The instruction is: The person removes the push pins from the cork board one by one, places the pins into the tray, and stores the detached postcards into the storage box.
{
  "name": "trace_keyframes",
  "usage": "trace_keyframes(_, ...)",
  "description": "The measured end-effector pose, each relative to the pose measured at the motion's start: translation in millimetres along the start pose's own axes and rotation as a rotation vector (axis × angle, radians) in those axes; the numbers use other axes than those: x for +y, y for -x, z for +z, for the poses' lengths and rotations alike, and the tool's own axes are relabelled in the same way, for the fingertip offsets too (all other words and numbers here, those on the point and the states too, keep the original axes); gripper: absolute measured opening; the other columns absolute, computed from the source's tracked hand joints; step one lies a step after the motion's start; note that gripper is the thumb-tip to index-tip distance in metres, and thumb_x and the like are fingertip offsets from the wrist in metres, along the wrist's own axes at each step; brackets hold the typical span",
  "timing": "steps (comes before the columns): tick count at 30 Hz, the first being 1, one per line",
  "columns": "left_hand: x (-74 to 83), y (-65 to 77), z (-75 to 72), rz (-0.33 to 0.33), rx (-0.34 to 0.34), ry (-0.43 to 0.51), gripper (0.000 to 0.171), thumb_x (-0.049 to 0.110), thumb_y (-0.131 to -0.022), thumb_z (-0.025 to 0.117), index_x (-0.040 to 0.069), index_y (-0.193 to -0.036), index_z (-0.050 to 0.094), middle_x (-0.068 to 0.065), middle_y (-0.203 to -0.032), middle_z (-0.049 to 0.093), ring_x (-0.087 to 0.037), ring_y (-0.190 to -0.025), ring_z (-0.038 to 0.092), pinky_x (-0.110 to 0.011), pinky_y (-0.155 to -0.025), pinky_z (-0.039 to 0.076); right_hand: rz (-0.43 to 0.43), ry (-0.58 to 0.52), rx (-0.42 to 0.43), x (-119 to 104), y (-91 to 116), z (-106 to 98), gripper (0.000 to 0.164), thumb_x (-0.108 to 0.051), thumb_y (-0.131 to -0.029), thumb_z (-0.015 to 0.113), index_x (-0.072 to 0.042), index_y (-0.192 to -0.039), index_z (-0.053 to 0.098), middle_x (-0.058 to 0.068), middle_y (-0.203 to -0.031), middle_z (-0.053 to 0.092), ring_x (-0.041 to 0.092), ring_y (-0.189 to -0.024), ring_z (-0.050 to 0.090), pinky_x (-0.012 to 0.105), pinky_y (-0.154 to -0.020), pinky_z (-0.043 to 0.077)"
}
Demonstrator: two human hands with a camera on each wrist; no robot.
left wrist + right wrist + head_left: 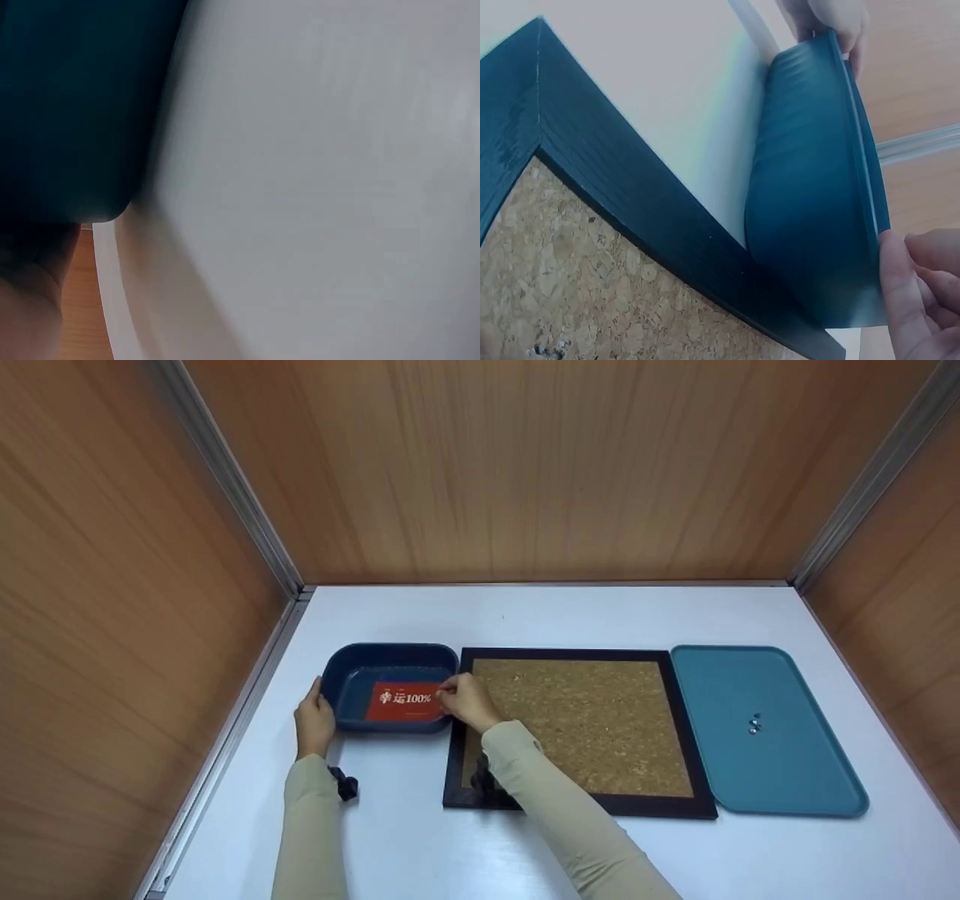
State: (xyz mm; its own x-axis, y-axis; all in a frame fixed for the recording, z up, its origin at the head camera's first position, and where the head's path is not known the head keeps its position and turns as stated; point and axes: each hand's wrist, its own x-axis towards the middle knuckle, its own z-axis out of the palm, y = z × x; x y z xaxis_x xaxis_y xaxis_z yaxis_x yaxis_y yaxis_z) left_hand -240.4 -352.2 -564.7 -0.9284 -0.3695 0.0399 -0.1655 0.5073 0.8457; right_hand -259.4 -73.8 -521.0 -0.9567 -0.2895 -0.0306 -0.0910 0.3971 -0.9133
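A dark blue rectangular basin (390, 654) with rounded corners stands on the left of the table. My left hand (313, 724) grips its left rim; in the right wrist view that hand (832, 19) shows at the far end, fingers over the edge. At the basin's right side, my right hand (472, 703) pinches the right end of a red card (405, 712) printed with white characters and "100%". The card lies over the basin's opening in the head view. The right wrist view shows the right thumb at the rim, with the card hidden behind the basin wall.
A cork board (577, 720) in a dark frame lies right of the basin, under my right forearm. Beyond it is a teal tray (780, 772) bearing several small shiny metal pieces (754, 725). Wood panels (540, 472) enclose the white table (555, 615).
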Motion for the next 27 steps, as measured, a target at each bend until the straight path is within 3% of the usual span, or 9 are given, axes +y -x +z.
trace_keyframes(5,3.3,0.2,-5.4,0.028,-0.039,-0.086,0.048,0.005,-0.102,0.027,-0.003,-0.15,0.026,-0.025,-0.153,0.027,-0.037,-0.143,0.026,-0.047,-0.117,0.026,-0.03,0.056,-0.079,-2.0,2.6,-3.3,0.026,-0.008,-0.093,0.058,0.007,-0.112,0.067,0.018,-0.102,0.07,0.018,-0.081,0.068,0.027,-0.07,0.057)
trace_keyframes(10,6.8,2.4,-11.1,0.017,-0.06,-0.217,0.048,0.012,-0.103,0.03,0.0,-0.15,0.028,-0.025,-0.152,0.031,-0.041,-0.14,0.032,-0.053,-0.114,0.029,-0.071,0.058,-0.155,-1.3,5.0,-6.5,0.031,-0.009,-0.093,0.058,0.008,-0.119,0.062,0.019,-0.112,0.066,0.021,-0.094,0.063,0.031,-0.08,0.055)
trace_keyframes(17,21.3,1.4,-20.1,-0.042,-0.158,-0.322,0.051,0.023,-0.104,0.026,0.0,-0.15,0.023,-0.03,-0.149,0.032,-0.047,-0.135,0.035,-0.059,-0.109,0.032,-0.094,-0.046,-0.241,5.1,7.2,-17.3,0.037,-0.017,-0.096,0.058,0.0,-0.129,0.058,0.017,-0.119,0.064,0.024,-0.106,0.063,0.032,-0.086,0.055)
trace_keyframes(20,29.5,0.3,-20.3,-0.055,-0.184,-0.359,0.056,0.027,-0.104,0.025,-0.003,-0.151,0.018,-0.032,-0.152,0.025,-0.048,-0.138,0.029,-0.058,-0.112,0.027,-0.106,-0.086,-0.257,10.1,8.2,-27.3,0.042,-0.022,-0.097,0.057,-0.004,-0.135,0.053,0.016,-0.124,0.062,0.026,-0.112,0.061,0.034,-0.091,0.054)
trace_keyframes(23,37.5,1.3,-16.6,-0.037,-0.166,-0.435,0.062,0.032,-0.104,0.027,-0.002,-0.153,0.01,-0.032,-0.155,0.015,-0.051,-0.141,0.019,-0.062,-0.115,0.016,-0.127,-0.077,-0.27,14.7,10.2,-40.0,0.049,-0.028,-0.098,0.055,-0.007,-0.141,0.047,0.017,-0.131,0.059,0.027,-0.12,0.058,0.037,-0.098,0.05)
trace_keyframes(27,48.8,5.3,-6.3,0.019,-0.127,-0.518,0.069,0.042,-0.103,0.031,0.008,-0.155,0.0,-0.029,-0.158,0.002,-0.053,-0.143,-0.001,-0.071,-0.111,-0.004,-0.147,-0.032,-0.286,20.4,15.3,-59.3,0.057,-0.033,-0.098,0.056,-0.012,-0.148,0.038,0.017,-0.14,0.052,0.028,-0.128,0.051,0.042,-0.105,0.045)
